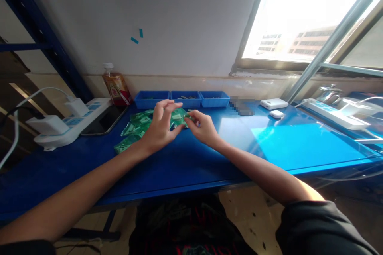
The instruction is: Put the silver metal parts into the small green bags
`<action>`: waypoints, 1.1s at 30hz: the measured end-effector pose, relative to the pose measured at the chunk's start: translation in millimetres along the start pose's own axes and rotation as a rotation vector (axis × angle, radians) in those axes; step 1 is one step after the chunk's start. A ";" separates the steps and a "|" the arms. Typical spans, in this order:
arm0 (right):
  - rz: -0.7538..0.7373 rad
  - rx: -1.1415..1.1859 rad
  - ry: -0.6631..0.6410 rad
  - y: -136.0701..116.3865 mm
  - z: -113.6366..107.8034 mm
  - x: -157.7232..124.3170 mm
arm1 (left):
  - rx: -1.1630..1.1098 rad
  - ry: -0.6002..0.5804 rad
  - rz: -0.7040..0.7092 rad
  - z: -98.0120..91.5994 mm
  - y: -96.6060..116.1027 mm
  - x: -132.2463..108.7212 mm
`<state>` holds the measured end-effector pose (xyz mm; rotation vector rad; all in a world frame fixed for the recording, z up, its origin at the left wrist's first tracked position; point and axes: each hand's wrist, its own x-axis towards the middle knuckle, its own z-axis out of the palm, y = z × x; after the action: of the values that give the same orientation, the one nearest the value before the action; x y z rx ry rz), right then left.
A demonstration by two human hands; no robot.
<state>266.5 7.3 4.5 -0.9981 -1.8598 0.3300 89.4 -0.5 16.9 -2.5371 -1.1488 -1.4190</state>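
Observation:
Both of my hands meet over a pile of small green packets [135,127] on the blue table [185,163]. My left hand [160,127] is curled, thumb and fingers pinching a green packet [177,116] at its left side. My right hand [202,126] pinches the same packet at its right edge with fingertips pressed together. The other packets lie spread to the left of my hands.
Three blue trays [182,99] stand in a row at the wall behind the packets. A bottle [116,87], a white power strip [70,121] with chargers and a dark phone [104,120] lie at the left. White devices [273,104] and another power strip [332,113] sit at the right.

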 end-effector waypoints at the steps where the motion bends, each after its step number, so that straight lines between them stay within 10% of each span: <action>1: -0.035 -0.053 0.040 0.4 -3.7 1.1 | -0.051 0.028 -0.117 1.2 1.3 0.9; 8: -0.313 -0.312 -0.110 -9.0 -13.6 1.3 | -0.879 -0.073 -0.761 -11.0 3.2 -3.2; 13: -0.305 -0.124 -0.158 -10.3 -5.2 -1.3 | -0.791 0.040 -0.657 -9.1 -4.6 -4.1; 24: 0.358 0.567 -0.367 -15.7 -1.9 -0.3 | -0.146 -0.137 -0.020 -13.6 4.0 -10.7; 28: 0.093 0.192 -0.216 -12.5 -2.7 -2.8 | -0.099 -0.165 -0.087 -15.8 5.4 -9.1; 33: -0.253 -0.269 -0.200 -6.2 -9.1 -3.4 | -0.598 -0.239 -0.503 -16.8 -3.9 -6.2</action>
<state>271.8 -1.0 10.6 -0.9180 -2.2285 0.0279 72.8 -7.1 20.9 -3.0173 -1.7193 -1.8315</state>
